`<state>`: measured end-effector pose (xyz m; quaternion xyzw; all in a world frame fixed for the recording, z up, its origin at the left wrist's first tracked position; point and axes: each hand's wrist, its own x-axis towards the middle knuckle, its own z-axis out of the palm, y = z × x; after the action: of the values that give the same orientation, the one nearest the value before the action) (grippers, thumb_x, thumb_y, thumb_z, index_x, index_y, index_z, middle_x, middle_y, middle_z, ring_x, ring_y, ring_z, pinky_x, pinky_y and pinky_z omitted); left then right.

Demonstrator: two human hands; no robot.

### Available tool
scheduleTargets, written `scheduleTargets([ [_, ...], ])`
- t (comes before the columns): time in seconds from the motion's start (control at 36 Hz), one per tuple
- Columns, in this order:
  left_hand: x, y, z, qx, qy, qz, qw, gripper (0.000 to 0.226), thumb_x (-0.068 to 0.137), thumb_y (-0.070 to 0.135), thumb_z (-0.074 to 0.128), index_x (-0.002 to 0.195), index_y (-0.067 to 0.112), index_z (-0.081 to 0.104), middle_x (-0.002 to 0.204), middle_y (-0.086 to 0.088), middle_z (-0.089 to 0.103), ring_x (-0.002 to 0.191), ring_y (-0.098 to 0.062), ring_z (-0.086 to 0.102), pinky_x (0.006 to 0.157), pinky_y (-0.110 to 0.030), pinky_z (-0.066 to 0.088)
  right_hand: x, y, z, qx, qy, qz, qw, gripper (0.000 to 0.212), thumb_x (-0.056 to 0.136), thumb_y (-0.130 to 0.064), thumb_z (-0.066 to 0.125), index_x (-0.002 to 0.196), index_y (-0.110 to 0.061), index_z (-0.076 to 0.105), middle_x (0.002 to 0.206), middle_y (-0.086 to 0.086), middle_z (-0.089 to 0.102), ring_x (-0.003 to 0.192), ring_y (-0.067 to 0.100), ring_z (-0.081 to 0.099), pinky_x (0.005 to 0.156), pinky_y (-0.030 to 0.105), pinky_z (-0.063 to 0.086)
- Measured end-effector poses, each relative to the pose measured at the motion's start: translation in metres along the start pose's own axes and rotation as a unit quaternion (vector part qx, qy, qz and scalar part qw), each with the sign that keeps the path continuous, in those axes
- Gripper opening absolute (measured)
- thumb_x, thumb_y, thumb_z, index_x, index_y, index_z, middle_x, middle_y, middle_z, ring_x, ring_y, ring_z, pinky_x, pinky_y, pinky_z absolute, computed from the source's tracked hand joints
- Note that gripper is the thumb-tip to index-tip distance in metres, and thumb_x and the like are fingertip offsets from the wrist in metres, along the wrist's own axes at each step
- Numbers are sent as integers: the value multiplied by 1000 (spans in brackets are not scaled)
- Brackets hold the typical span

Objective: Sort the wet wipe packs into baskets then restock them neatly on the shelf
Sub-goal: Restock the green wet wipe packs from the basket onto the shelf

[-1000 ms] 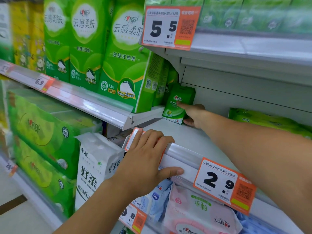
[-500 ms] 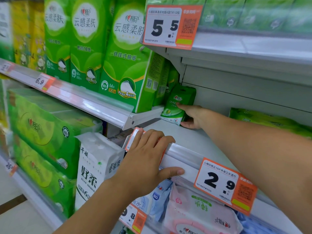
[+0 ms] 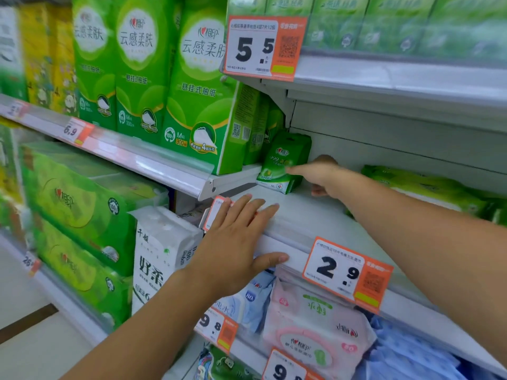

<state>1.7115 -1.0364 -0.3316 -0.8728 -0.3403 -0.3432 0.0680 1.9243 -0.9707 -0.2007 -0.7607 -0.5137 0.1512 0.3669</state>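
Observation:
A small green wet wipe pack (image 3: 279, 160) stands at the back left corner of the white shelf (image 3: 310, 215), leaning against the tall green tissue packs. My right hand (image 3: 322, 175) reaches in from the right and holds the pack's right side, with a digit laid across its front and the other fingers hidden behind. My left hand (image 3: 236, 242) rests flat on the shelf's front rail, fingers straight and thumb along the rail. More green wipe packs (image 3: 428, 187) lie flat at the back right of the same shelf.
Tall green tissue packs (image 3: 197, 100) fill the upper left shelf. A 2.9 price tag (image 3: 345, 272) hangs on the front rail and a 5.5 tag (image 3: 263, 48) on the shelf above. Pink and blue wipe packs (image 3: 315, 330) lie on the shelf below. White paper rolls (image 3: 159, 253) stand at lower left.
My right hand has drawn back slightly along the pack's right side, and the pack stands a little more upright. My left fingers have straightened over the rail.

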Motion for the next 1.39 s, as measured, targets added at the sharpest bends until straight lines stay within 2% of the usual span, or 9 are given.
scheduleTargets([
  [0.11, -17, 20, -3, 16, 57, 28, 998, 72, 96, 63, 43, 153, 20, 34, 156, -2, 38, 149, -22, 26, 123, -45, 20, -88, 16, -24, -235, 82, -248, 936, 39, 84, -40, 74, 113, -16, 64, 115, 7, 66, 105, 27, 61, 88, 37, 51],
  [0.22, -62, 54, -4, -36, 106, 42, 993, 34, 96, 38, 55, 111, 9, 65, 109, -8, 65, 105, -30, 59, 87, -43, 47, -243, 77, -14, 41, 164, -427, 888, 5, 89, -20, 65, 90, -15, 65, 81, -1, 64, 73, 17, 59, 66, 26, 47],
  [0.33, -150, 98, 19, -60, -250, -124, 958, 48, 85, 53, 46, 115, 18, 61, 106, -5, 69, 101, -28, 63, 80, -38, 48, -349, 176, 56, 76, -6, -293, 953, 19, 90, -28, 61, 74, -18, 62, 62, -8, 55, 57, 12, 52, 58, 29, 44],
  [0.42, -244, 118, 49, 23, -494, -191, 848, 68, 88, 59, 61, 144, 23, 46, 144, -8, 52, 132, -28, 49, 108, -36, 40, -383, 263, 113, -71, -242, -66, 965, 31, 88, -40, 70, 108, -17, 65, 102, 4, 69, 94, 21, 65, 79, 35, 51],
  [0.64, -398, 174, 65, 20, -579, -394, 714, 137, 71, 70, 74, 155, 21, -23, 164, -23, 8, 150, -44, 8, 121, -54, 11, -463, 382, 125, -227, -340, 159, 899, 133, 63, -57, 88, 159, -18, 5, 166, 10, 1, 150, 36, 18, 119, 48, 30],
  [0.81, -394, 161, 77, -13, -384, -525, 759, 123, 71, 79, 66, 159, 21, 1, 161, -23, 16, 148, -45, 14, 117, -60, 25, -468, 387, 119, -257, -106, 142, 950, 101, 74, -54, 80, 151, -14, 27, 159, 13, 24, 143, 36, 29, 109, 49, 39],
  [0.94, -386, 121, 93, -195, -245, -624, 716, 71, 74, 53, 81, 129, 12, 61, 118, -11, 70, 108, -29, 68, 94, -41, 54, -471, 408, 119, 4, -229, 473, 851, 112, 65, -38, 93, 151, -3, 29, 152, 18, 40, 133, 36, 45, 105, 41, 45],
  [1.11, -364, 122, 119, -220, -257, -672, 659, 34, 83, 46, 77, 96, 18, 64, 79, 0, 62, 73, -17, 58, 83, -33, 50, -476, 425, 127, 100, -176, 518, 831, 50, 70, -31, 78, 111, -8, 63, 108, 10, 65, 94, 28, 62, 86, 40, 54],
  [1.39, -350, 166, 116, -230, -142, -587, 763, 22, 92, 26, 71, 101, 15, 54, 88, -1, 62, 74, -19, 60, 66, -27, 47, -472, 373, 135, 32, -154, 242, 957, 52, 62, -33, 75, 104, -18, 47, 93, 2, 58, 79, 19, 62, 65, 34, 52],
])
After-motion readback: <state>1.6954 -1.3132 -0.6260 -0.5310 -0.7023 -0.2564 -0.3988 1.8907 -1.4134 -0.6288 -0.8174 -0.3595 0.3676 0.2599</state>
